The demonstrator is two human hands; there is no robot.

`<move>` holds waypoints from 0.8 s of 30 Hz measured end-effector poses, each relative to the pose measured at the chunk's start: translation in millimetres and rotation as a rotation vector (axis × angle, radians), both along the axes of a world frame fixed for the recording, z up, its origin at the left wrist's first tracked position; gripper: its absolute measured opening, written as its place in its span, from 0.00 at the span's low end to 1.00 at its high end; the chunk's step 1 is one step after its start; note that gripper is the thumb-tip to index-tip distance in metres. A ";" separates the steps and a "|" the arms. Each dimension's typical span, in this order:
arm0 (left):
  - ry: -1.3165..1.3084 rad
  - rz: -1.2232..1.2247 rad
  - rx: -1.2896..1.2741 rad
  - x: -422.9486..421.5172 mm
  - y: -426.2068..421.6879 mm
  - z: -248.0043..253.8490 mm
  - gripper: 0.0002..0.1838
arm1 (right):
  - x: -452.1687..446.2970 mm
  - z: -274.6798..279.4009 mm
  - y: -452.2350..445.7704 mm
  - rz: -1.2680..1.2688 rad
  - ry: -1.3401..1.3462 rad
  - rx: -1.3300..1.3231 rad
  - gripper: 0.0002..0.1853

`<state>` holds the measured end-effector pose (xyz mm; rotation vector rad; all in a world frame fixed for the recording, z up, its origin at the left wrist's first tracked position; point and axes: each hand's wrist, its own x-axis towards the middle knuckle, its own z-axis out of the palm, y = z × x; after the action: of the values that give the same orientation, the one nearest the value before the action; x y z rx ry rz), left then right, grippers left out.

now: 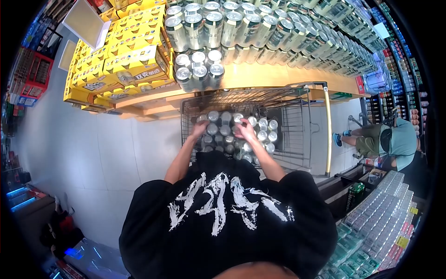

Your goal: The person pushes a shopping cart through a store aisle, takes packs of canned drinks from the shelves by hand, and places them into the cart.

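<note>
My left hand (200, 127) is at the left side of a shrink-wrapped pack of cans (225, 129) inside a wire shopping cart (297, 125). On the pack's right side is my right hand (244, 129), its fingers curled against the can tops. Both hands are closed on the pack from opposite sides; their fingertips are partly hidden. More silver-topped cans (262, 136) stand in the cart, just right of my right hand. The lower part of the pack is hidden.
Beyond the cart, a wooden platform (260, 76) bears stacked can packs (251, 28) and yellow cartons (134, 65). The cart's handle (327, 130) is on the right. A person in a light green shirt (400, 144) is farther right. Behind me at right stand more stacked cans (385, 209).
</note>
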<state>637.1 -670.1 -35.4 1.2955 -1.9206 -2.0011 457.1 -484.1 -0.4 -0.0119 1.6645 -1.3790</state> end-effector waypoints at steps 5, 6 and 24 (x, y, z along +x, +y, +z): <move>0.011 0.067 0.013 -8.5 10.1 -42.3 0.30 | 9.2 18.9 -2.4 0.015 0.000 -0.055 0.36; 0.004 0.082 0.008 -8.6 10.9 -37.3 0.30 | 10.3 18.6 -4.0 0.061 -0.007 -0.017 0.39; -0.143 -0.028 -0.032 20.7 19.4 10.8 0.37 | 9.3 17.9 14.4 0.522 0.644 0.275 0.31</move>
<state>657.8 -650.7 -24.5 1.4489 -2.0336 -1.9302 466.4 -469.8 17.5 -0.7461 2.1582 -0.7712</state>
